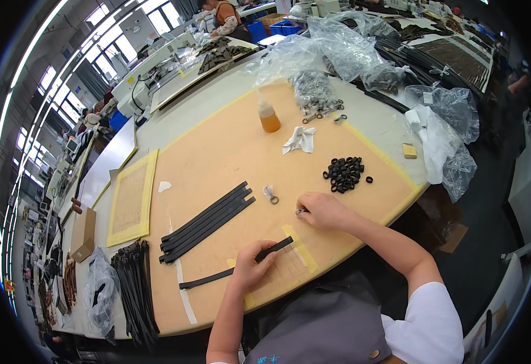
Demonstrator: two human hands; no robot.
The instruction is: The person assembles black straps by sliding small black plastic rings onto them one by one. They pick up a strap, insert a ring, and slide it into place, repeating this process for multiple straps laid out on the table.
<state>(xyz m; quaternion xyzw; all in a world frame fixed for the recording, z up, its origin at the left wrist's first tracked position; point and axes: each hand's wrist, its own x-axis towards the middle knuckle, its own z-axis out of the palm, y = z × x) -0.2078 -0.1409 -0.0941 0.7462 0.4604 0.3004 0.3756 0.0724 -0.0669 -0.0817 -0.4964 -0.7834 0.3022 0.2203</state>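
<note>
My left hand grips a narrow black strap that lies slantwise near the table's front edge, its right end poking out past my fingers. My right hand is closed, fingers pinched around a small silvery metal piece; most of it is hidden. Left of that hand rests a metal buckle with clear plastic around it. Several black straps lie side by side to the left. Beyond my right hand sits a heap of small black loops. Under my left hand, yellow tape borders a lined area.
Farther back stand a bottle of amber liquid, a crumpled white cloth and a bag of metal buckles. Black strap bundles hang over the left edge. Plastic bags cover the far right; a yellow block lies nearer.
</note>
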